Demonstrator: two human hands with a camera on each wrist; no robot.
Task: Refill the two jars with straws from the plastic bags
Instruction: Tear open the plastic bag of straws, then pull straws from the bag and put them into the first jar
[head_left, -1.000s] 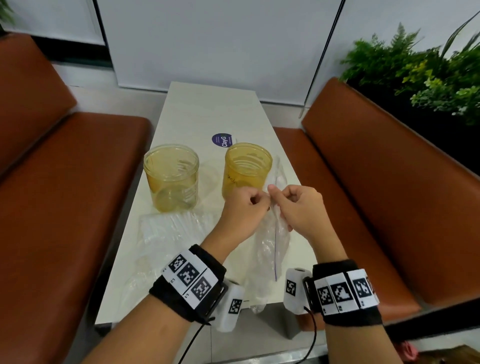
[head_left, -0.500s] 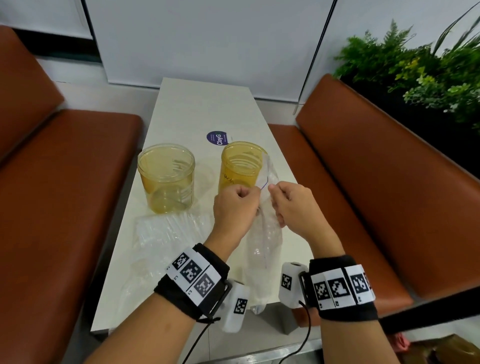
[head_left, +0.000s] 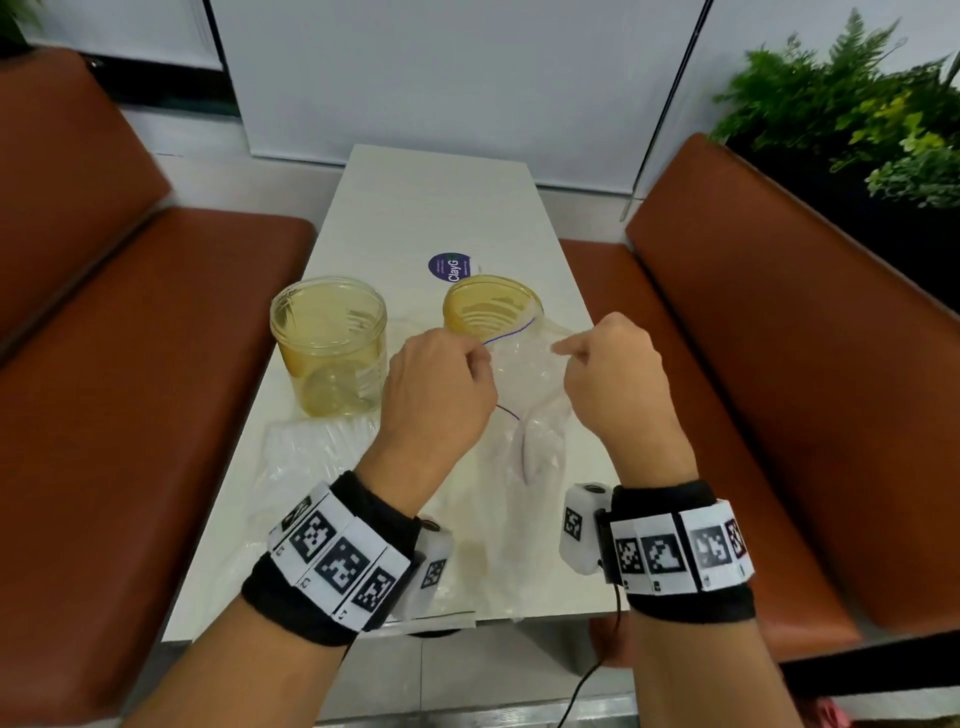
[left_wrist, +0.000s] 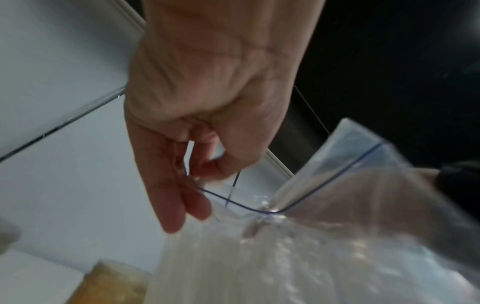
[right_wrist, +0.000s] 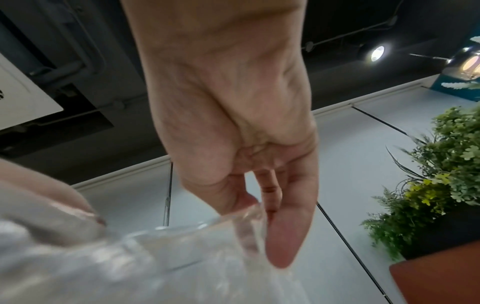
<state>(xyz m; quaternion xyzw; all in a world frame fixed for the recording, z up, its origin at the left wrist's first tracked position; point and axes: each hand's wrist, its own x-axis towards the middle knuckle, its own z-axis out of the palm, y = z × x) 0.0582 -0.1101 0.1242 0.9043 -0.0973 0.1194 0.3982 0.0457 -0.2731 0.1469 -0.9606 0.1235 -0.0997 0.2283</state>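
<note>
Two yellowish see-through jars stand on the white table (head_left: 426, 208): the left jar (head_left: 330, 345) and the right jar (head_left: 491, 306). In front of the right jar I hold a clear zip bag (head_left: 524, 415) with a blue seal line, its mouth pulled apart. My left hand (head_left: 441, 384) pinches the bag's left lip between thumb and fingers (left_wrist: 187, 197). My right hand (head_left: 613, 374) pinches the right lip (right_wrist: 249, 207). Pale straws show blurred through the bag (left_wrist: 285, 257). A second clear bag (head_left: 311, 462) lies flat on the table below the left jar.
Brown padded benches flank the table, one on the left (head_left: 130, 364) and one on the right (head_left: 779, 338). Green plants (head_left: 857, 119) stand behind the right bench. A round purple sticker (head_left: 451, 266) lies on the table beyond the jars.
My hands have drawn apart, left hand leftward and right hand rightward, and the bag's mouth has spread open between them. The bag now stands wider in front of the right jar.
</note>
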